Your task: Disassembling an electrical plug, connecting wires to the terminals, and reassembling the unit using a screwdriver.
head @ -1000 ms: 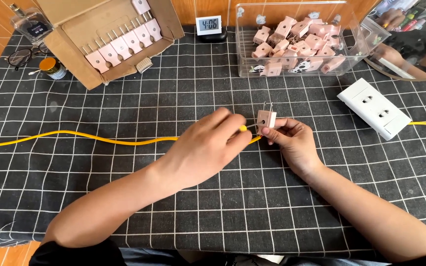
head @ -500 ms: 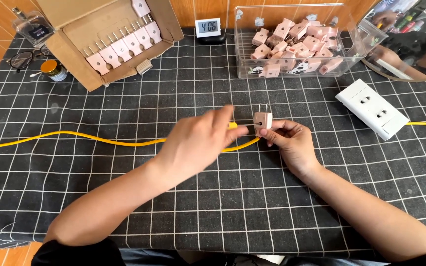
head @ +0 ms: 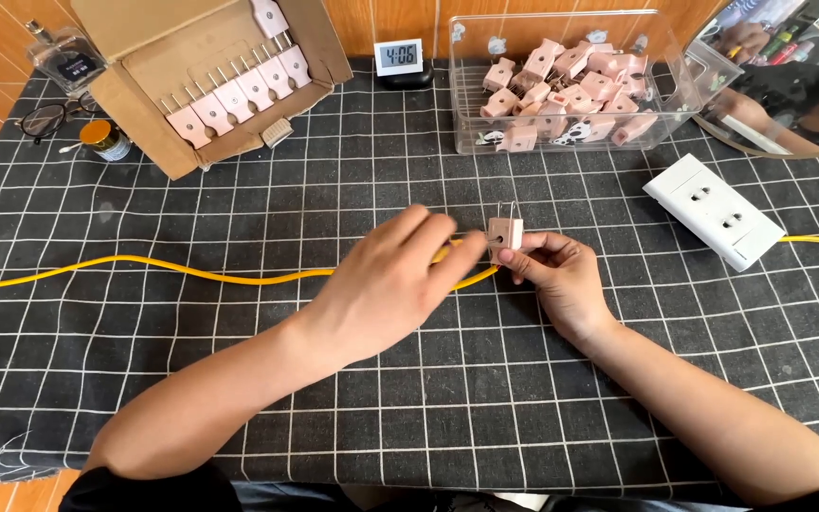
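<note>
Pink plug (head: pixel 505 232), prongs at twelve o'clock, sits pinched in my right grip (head: pixel 554 273); my left grip (head: pixel 392 284) closes on yellow cable (head: pixel 191 270) at its nine o'clock.

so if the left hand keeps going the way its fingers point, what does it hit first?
The left hand points right and slightly up, at the pink plug pinched upright in the right hand. That plug looks first in line, though the yellow cable end may sit between; fingers hide it.
</note>
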